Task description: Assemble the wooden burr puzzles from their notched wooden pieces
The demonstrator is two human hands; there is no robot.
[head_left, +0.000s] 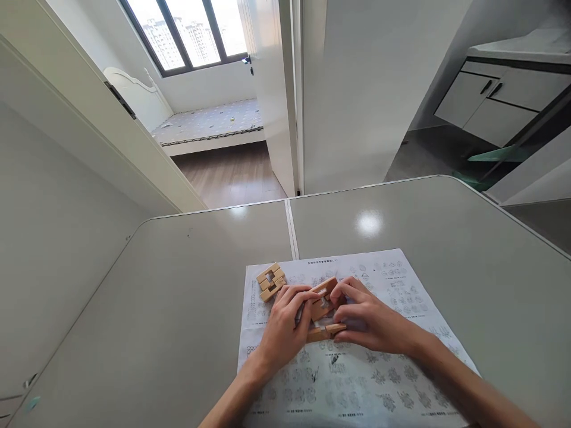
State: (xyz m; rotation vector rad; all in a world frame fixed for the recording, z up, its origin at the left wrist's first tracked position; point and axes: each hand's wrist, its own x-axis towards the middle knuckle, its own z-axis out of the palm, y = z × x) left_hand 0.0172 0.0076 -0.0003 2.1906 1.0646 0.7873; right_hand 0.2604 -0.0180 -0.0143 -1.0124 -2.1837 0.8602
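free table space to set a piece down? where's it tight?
Bare table left of the printed sheet, right of it, and the far strip between the sheet and the table's far edge. Tight: mid-sheet, where left hand and right hand close on wooden pieces, with a wooden block cluster just beyond the left hand.

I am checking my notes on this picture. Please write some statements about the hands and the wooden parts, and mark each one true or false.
1. The left hand and the right hand both grip wooden pieces. True.
2. The sheet lies on the floor. False: it lies on the table.
3. A block cluster lies on the sheet's far left corner. True.
4. The right hand holds a pen. False: it holds only wooden pieces.
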